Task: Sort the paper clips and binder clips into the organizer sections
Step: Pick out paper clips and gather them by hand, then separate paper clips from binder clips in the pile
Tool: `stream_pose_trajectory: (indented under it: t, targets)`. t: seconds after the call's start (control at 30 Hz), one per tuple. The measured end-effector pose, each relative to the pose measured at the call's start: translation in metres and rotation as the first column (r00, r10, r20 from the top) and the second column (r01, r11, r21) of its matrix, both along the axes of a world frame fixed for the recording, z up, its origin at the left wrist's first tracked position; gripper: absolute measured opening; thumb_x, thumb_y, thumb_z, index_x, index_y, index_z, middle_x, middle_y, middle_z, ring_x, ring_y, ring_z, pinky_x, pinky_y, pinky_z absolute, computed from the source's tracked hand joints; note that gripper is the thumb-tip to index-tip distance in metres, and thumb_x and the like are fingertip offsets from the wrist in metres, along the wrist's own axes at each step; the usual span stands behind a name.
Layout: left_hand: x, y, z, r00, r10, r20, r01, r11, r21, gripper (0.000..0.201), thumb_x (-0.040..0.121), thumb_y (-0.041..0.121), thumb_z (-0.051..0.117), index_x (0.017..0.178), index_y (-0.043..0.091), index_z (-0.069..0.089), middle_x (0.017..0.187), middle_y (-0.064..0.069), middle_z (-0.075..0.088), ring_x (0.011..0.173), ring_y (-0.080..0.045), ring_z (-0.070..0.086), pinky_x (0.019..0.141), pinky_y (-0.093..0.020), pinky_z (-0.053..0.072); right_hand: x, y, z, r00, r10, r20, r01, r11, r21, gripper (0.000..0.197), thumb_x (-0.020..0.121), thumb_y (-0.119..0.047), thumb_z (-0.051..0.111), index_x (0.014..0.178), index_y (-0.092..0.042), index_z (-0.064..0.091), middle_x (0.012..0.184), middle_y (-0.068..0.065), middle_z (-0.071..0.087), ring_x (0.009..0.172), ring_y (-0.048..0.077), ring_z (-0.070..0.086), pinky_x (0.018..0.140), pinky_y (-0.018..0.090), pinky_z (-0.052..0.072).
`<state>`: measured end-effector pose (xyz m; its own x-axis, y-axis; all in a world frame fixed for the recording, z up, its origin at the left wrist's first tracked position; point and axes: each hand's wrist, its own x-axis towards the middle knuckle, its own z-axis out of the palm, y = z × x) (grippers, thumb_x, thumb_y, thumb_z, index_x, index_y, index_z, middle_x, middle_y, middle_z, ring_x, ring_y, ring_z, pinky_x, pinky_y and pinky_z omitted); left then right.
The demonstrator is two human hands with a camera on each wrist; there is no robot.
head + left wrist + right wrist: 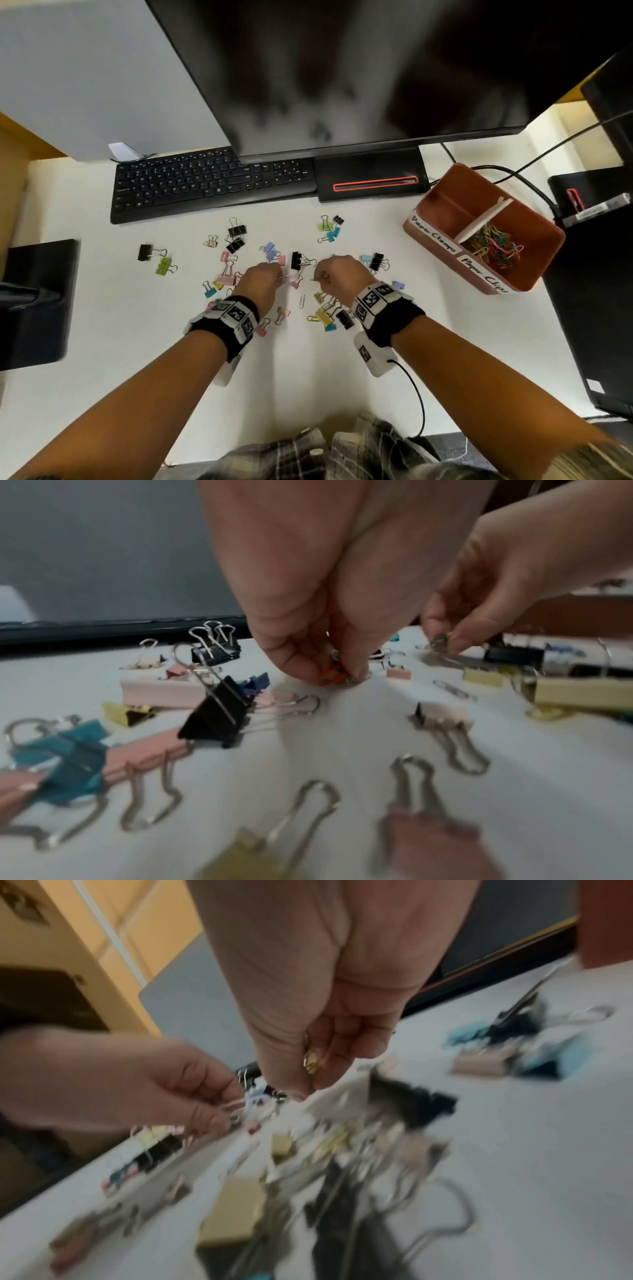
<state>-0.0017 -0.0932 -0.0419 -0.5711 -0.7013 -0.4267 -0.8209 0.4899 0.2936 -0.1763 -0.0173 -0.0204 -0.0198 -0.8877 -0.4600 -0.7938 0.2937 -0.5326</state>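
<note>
Plaid cloth [342, 452] fills the near edge of the head view, with both forearms reaching out over the white counter [120, 342]. On the counter lies a loose scatter of binder clips [226, 279] in black, pink, yellow, blue and green. The left hand [262, 282] is curled down among them, its fingertips [301, 666] pinched on a small orange clip [333, 675] that touches the counter. The right hand [337, 274], just beside it, pinches a few paper clips; in the right wrist view a gold-coloured one [313, 1060] shows between its curled fingers. A single silver paper clip [301, 300] lies on the counter between the two wrists. The brown organizer [534, 274] stands well apart to the right, with labels on its front wall. Its right section holds a heap of coloured paper clips [493, 246]; its left section shows only its floor. A black keyboard [212, 185] and a monitor [342, 68] sit behind the scatter.
</note>
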Motion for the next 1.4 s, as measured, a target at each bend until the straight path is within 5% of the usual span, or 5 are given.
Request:
stream_pose_trajectory:
  t: [0.4,0.6,0.83,1.13,1.4]
  targets:
    - [-0.215,0.075,0.098,0.801,-0.09,-0.592,0.142,0.989,0.042,0.004,0.085,0.012,0.061,0.088,0.011,0.063,0.079,0.005,0.059,0.072,-0.009,0.051,0.066,-0.014,0.032,-0.192,0.114,0.072,0.856,-0.513,-0.068,0.451,0.804,-0.386,0.015,0.08,-0.008,0.063,0.093,-0.008,0.07,0.094,0.015,0.07,0.085,0.03,0.066,0.082,0.033,0.052]
    - [-0.315,0.101,0.078,0.911,0.009,-0.412,0.077,0.978,0.191,0.023,0.084,0.017,0.063,0.106,0.01,0.064,0.104,-0.007,0.069,0.094,-0.019,0.062,0.089,-0.027,0.046,-0.231,0.127,0.062,0.796,-0.602,-0.053,0.561,0.769,-0.306,0.021,0.086,-0.009,0.057,0.106,-0.007,0.061,0.103,0.014,0.067,0.096,0.027,0.062,0.085,0.033,0.05]
    - [-0.244,0.073,0.084,0.77,0.133,-0.623,0.004,0.977,0.214,0.021,0.083,0.008,0.062,0.103,0.016,0.066,0.1,0.002,0.067,0.089,-0.008,0.063,0.081,-0.01,0.048,-0.199,0.106,0.054,0.887,-0.461,0.025,0.422,0.788,-0.447,0.028,0.083,-0.008,0.057,0.109,-0.015,0.061,0.1,0.009,0.062,0.089,0.025,0.06,0.082,0.038,0.052]
    - [-0.058,-0.001,0.03,0.964,0.241,-0.116,-0.247,0.968,-0.035,0.042,0.078,0.015,0.069,0.119,0.017,0.058,0.119,-0.012,0.053,0.108,-0.03,0.053,0.098,-0.033,0.038,-0.086,0.038,0.033,0.999,0.033,0.037,-0.02,0.95,-0.312,0.026,0.084,-0.015,0.057,0.109,-0.019,0.062,0.105,0.004,0.063,0.098,0.026,0.057,0.087,0.037,0.048]
    - [-0.044,-0.023,0.008,0.986,0.082,-0.144,-0.074,0.995,0.062,0.034,0.079,0.008,0.066,0.112,0.013,0.062,0.109,-0.009,0.057,0.099,-0.025,0.057,0.084,-0.019,0.037,-0.055,0.01,0.009,0.989,0.135,-0.063,-0.137,0.99,-0.041,0.035,0.081,-0.034,0.065,0.115,-0.027,0.062,0.117,0.001,0.056,0.109,0.023,0.049,0.097,0.039,0.04]
